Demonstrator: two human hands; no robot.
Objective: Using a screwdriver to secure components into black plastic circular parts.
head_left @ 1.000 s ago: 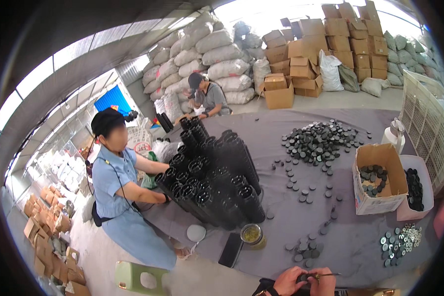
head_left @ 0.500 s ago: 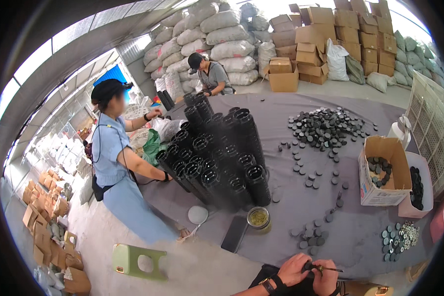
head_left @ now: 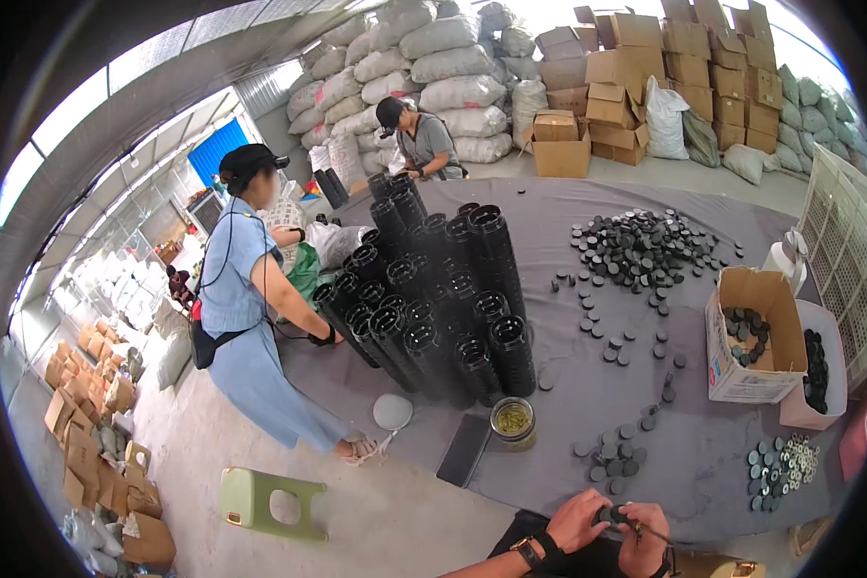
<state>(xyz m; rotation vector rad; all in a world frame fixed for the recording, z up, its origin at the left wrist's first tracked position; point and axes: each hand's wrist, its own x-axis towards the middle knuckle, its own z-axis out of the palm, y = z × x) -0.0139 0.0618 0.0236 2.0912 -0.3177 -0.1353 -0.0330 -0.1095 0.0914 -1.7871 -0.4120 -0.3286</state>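
Note:
At the table's near edge, my left hand (head_left: 576, 521) is closed, its fingertips pinching a small black round cap (head_left: 606, 515). Close beside it, my right hand (head_left: 643, 541) is closed around a thin rod-like tool (head_left: 657, 533), whose kind I cannot make out. The fingertips of both hands nearly meet at the cap, and a second dark round piece seems to be between them. Just beyond my hands lies a loose cluster of dark round caps (head_left: 615, 470). To the right, more dark caps (head_left: 763, 474) lie next to several pale rings (head_left: 801, 457).
Tall black tubes (head_left: 424, 342) stand bunched at table centre. A glass jar (head_left: 512, 421), a black phone (head_left: 463, 450), a large cap pile (head_left: 636, 249) and a cardboard box (head_left: 756, 337) share the tabletop. A person in blue (head_left: 236, 289) stands left; another in grey (head_left: 429, 144) works beyond.
The thin tool in my right hand has turned from pointing rightward to slanting toward me. My hands shifted slightly. The person in blue leans farther over the table's left side.

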